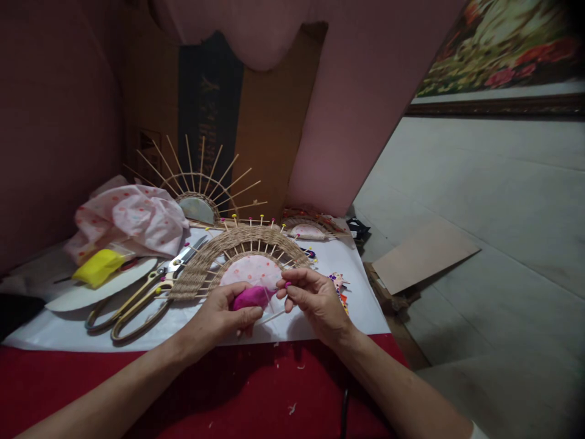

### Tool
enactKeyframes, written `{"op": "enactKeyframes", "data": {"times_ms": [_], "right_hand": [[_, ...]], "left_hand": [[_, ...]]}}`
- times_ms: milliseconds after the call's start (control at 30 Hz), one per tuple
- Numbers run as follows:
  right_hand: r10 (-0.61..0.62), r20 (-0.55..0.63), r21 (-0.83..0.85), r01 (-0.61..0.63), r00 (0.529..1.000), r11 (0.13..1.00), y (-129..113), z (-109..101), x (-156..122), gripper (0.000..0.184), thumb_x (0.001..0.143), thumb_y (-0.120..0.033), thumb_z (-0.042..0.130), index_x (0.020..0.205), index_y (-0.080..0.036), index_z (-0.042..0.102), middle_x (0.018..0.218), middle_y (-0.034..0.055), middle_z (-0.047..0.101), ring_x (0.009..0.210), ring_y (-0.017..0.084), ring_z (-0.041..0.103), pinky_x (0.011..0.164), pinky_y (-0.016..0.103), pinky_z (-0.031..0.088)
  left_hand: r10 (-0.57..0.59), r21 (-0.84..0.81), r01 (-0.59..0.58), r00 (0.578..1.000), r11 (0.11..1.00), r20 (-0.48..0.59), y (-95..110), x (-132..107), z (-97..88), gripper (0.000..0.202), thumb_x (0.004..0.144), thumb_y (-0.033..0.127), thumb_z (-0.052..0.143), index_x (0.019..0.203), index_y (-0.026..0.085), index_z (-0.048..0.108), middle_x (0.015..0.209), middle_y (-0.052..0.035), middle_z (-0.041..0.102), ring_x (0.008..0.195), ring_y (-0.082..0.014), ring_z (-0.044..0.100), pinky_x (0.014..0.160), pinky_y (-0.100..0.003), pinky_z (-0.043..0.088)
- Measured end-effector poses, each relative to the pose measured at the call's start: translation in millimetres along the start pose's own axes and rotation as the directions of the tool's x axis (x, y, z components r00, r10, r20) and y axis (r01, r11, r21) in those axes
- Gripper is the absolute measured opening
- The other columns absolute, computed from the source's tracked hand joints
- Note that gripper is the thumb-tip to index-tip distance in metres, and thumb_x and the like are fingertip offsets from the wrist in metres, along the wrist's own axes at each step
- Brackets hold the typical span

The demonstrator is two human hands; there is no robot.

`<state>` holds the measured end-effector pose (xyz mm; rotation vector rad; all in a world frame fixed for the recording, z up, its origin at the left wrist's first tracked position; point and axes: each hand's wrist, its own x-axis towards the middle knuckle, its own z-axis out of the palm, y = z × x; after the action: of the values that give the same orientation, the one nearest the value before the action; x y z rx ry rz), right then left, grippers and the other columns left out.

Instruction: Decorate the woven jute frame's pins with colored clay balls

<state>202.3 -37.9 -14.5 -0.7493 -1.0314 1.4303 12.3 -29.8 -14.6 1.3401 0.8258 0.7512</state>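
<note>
My left hand (pixel 228 312) is closed around a bright pink lump (pixel 250 297) of soft material. My right hand (pixel 313 299) pinches a small pink bit (pixel 287 285) at the lump's right end, fingers pressed together. Both hands hover over the near edge of a half-round woven fan piece (pixel 214 256) made of twine wound through wooden sticks, with a pink dotted fabric centre (pixel 251 269) and coloured beads on the stick tips. A thin wooden stick (pixel 270 317) lies under my hands.
Gold-handled scissors (pixel 137 300) lie left of the fan on a white sheet (pixel 333 305). A yellow object (pixel 98 267) rests on a white plate, beside dotted pink fabric (pixel 132 221). Two more stick fans (pixel 201 195) stand behind. Cardboard (pixel 425 253) lies on the floor at right.
</note>
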Motion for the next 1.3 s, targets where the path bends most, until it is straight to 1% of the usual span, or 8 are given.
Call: {"op": "enactKeyframes", "data": {"times_ms": [200, 400, 667, 800, 900, 1133, 1233, 1300], "right_hand": [[0.001, 0.013, 0.009, -0.001, 1.000, 1.000, -1.2, 1.4, -1.6, 0.016, 0.069, -0.021, 0.076, 0.082, -0.016, 0.068, 0.072, 0.0032, 0.071, 0.059, 0.011, 0.064, 0.046, 0.019, 0.051], [0.056, -0.007, 0.070, -0.056, 0.998, 0.996, -1.6, 0.5, -1.0, 0.018, 0.064, -0.023, 0.080, 0.079, -0.016, 0.071, 0.063, 0.0009, 0.068, 0.053, 0.009, 0.060, 0.044, 0.017, 0.047], [0.080, 0.066, 0.131, -0.089, 0.995, 0.987, -3.1, 1.4, -2.2, 0.022, 0.068, -0.027, 0.078, 0.085, -0.016, 0.071, 0.062, -0.0002, 0.065, 0.048, 0.007, 0.057, 0.041, 0.015, 0.043], [0.070, 0.048, 0.129, -0.076, 0.996, 0.989, -2.9, 1.6, -2.3, 0.020, 0.074, -0.033, 0.073, 0.077, -0.015, 0.066, 0.055, -0.0022, 0.060, 0.041, 0.005, 0.051, 0.037, 0.015, 0.039], [0.064, 0.049, 0.131, -0.070, 0.997, 0.989, -2.0, 0.6, -2.4, 0.030, 0.078, -0.041, 0.068, 0.068, -0.014, 0.061, 0.052, -0.0031, 0.056, 0.038, 0.004, 0.046, 0.035, 0.014, 0.036], [0.012, -0.018, 0.058, -0.011, 1.000, 0.998, -2.4, 2.6, -2.7, 0.024, 0.067, -0.026, 0.079, 0.081, -0.015, 0.062, 0.072, 0.0015, 0.066, 0.058, 0.009, 0.060, 0.047, 0.017, 0.046], [0.034, -0.030, 0.060, -0.032, 0.999, 0.998, -0.7, 0.4, -2.8, 0.023, 0.076, -0.036, 0.071, 0.077, -0.014, 0.062, 0.058, -0.0019, 0.060, 0.043, 0.006, 0.051, 0.039, 0.015, 0.040], [0.057, -0.036, 0.072, -0.055, 0.998, 0.996, -0.2, -1.0, -3.3, 0.031, 0.081, -0.043, 0.063, 0.070, -0.014, 0.059, 0.049, -0.0044, 0.053, 0.035, 0.004, 0.042, 0.033, 0.014, 0.033]], "left_hand": [[0.002, 0.009, -0.002, 1.000, 1.000, 0.006, -0.1, 0.0, -0.8, 0.030, 0.068, 0.040, 0.070, 0.072, 0.014, 0.055, 0.052, 0.0039, 0.053, 0.046, -0.0079, 0.044, 0.045, -0.020, 0.032], [0.002, 0.016, -0.002, 1.000, 1.000, 0.011, -2.6, 1.7, -1.7, 0.032, 0.068, 0.041, 0.070, 0.074, 0.014, 0.055, 0.052, 0.0035, 0.054, 0.046, -0.0079, 0.044, 0.045, -0.020, 0.032], [0.005, 0.028, -0.005, 1.000, 1.000, 0.006, -4.1, 2.5, -2.4, 0.031, 0.069, 0.041, 0.070, 0.073, 0.014, 0.055, 0.052, 0.0037, 0.054, 0.047, -0.0080, 0.044, 0.046, -0.020, 0.032], [0.002, 0.034, -0.002, 1.000, 0.999, 0.011, -6.1, 3.3, -2.9, 0.030, 0.070, 0.040, 0.069, 0.072, 0.014, 0.054, 0.051, 0.0039, 0.054, 0.046, -0.0074, 0.043, 0.045, -0.020, 0.032], [0.011, 0.044, -0.011, 1.000, 0.999, 0.006, -6.3, 3.1, -2.8, 0.029, 0.070, 0.040, 0.069, 0.072, 0.014, 0.054, 0.052, 0.0036, 0.055, 0.046, -0.0077, 0.045, 0.046, -0.020, 0.034], [0.012, 0.075, -0.012, 1.000, 0.997, -0.006, -7.0, 2.9, -3.0, 0.029, 0.069, 0.039, 0.069, 0.072, 0.014, 0.055, 0.052, 0.0035, 0.055, 0.046, -0.0083, 0.047, 0.045, -0.020, 0.035], [0.008, 0.059, -0.007, 1.000, 0.998, -0.007, -9.6, 3.6, -3.7, 0.029, 0.070, 0.039, 0.069, 0.074, 0.014, 0.055, 0.053, 0.0032, 0.056, 0.047, -0.0086, 0.048, 0.046, -0.021, 0.036], [0.006, 0.037, -0.006, 1.000, 0.999, -0.002, -10.6, 3.9, -3.8, 0.028, 0.070, 0.038, 0.069, 0.074, 0.014, 0.055, 0.053, 0.0032, 0.056, 0.046, -0.0086, 0.048, 0.046, -0.021, 0.036]]}}
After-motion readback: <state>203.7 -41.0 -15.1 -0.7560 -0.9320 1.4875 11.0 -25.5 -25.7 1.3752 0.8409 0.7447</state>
